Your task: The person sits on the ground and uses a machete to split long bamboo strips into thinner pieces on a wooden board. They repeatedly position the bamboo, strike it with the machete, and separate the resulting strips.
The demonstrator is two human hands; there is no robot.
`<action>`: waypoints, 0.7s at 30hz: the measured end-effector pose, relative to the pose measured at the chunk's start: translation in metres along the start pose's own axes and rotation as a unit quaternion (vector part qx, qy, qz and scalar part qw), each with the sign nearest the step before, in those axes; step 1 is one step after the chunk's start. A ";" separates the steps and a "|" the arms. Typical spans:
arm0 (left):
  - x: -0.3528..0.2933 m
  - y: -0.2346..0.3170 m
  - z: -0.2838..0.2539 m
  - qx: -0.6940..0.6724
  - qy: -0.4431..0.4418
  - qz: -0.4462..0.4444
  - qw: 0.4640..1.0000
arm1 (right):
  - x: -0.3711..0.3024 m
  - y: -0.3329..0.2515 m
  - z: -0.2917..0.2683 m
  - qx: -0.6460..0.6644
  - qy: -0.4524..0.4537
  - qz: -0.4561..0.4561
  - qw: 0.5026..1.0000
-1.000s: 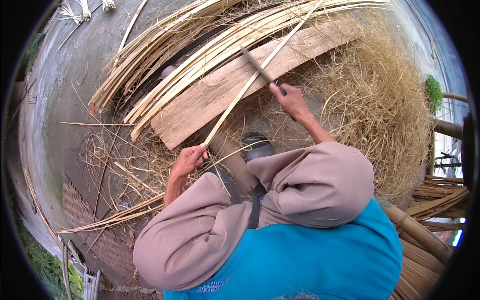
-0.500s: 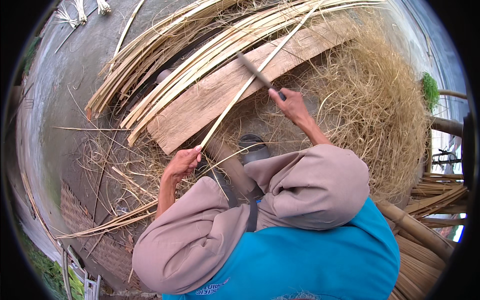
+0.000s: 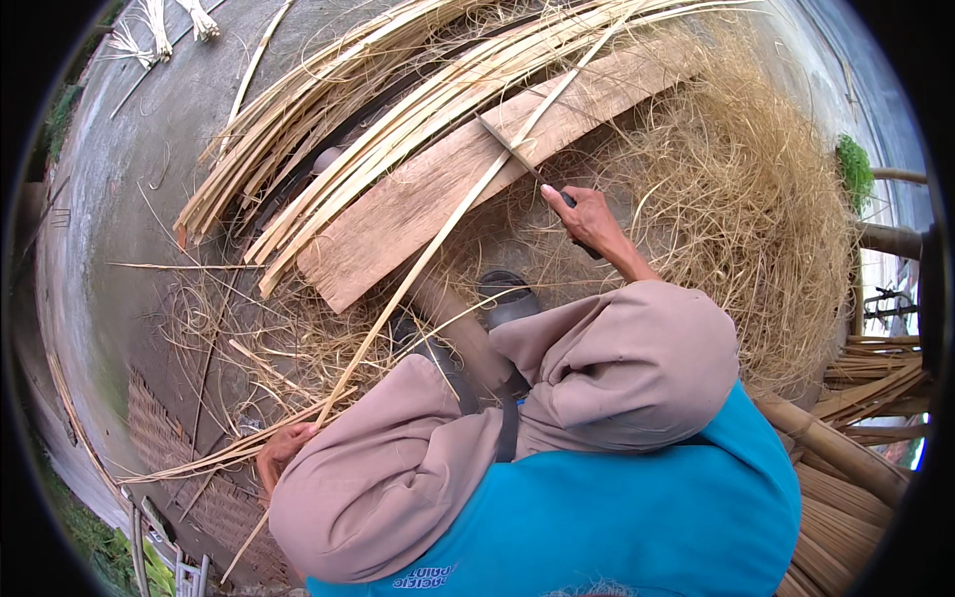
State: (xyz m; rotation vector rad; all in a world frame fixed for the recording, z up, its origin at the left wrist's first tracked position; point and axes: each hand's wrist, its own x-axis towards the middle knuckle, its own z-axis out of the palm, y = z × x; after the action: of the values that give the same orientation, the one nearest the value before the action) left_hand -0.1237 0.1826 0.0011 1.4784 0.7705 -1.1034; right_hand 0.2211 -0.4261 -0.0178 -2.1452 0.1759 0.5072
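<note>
My right hand (image 3: pixel 589 219) is closed round the dark handle of a knife (image 3: pixel 509 147). Its blade lies across a long, pale bamboo strip (image 3: pixel 438 239), above a wooden board (image 3: pixel 378 224). From the far end of the board the strip runs down to my left hand (image 3: pixel 286 445), which is closed on it beside my left knee. Part of that hand and its wrist is hidden by the trouser leg. A few thin strips (image 3: pixel 214 460) lie close to the left hand.
Bundles of split bamboo strips (image 3: pixel 328 189) lie beyond the board. A heap of fine shavings (image 3: pixel 746 219) spreads on the right. At far left are tied white bundles (image 3: pixel 154 30); below, a woven mat (image 3: pixel 214 507). A bamboo pole (image 3: pixel 836 448) and more strips stand at right.
My left hand has moved down and left past the knee, drawing the strip along under the blade. My right hand with the knife stays nearly in place, the blade now turned more edge-on.
</note>
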 end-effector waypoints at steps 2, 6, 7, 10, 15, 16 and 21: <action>0.020 0.036 0.030 0.116 0.041 0.052 0.991 | -0.009 0.020 0.015 0.029 0.048 -0.016 0.998; 0.090 0.141 0.118 0.020 0.027 0.209 0.977 | -0.016 0.024 0.038 0.092 0.089 -0.003 0.992; 0.101 0.159 0.133 -0.003 0.000 0.230 0.973 | -0.023 0.010 0.041 0.099 0.069 0.018 0.993; 0.116 0.201 0.152 0.008 0.015 0.180 0.984 | -0.049 0.003 0.057 -0.146 0.030 -0.153 0.977; 0.095 0.203 0.136 -0.025 -0.029 0.065 0.997 | -0.036 0.031 0.015 -0.206 0.034 -0.200 0.957; 0.093 0.197 0.129 -0.025 -0.040 0.059 0.997 | -0.017 0.034 -0.002 -0.199 0.069 -0.125 0.970; 0.100 0.214 0.131 -0.020 -0.009 0.085 0.996 | -0.020 0.011 0.030 -0.218 0.016 -0.219 0.951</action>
State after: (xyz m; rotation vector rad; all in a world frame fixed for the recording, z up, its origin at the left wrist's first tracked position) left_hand 0.0766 0.0011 -0.0100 1.4686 0.6377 -0.9658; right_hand 0.1908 -0.4091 -0.0331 -2.5222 -0.4279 0.2653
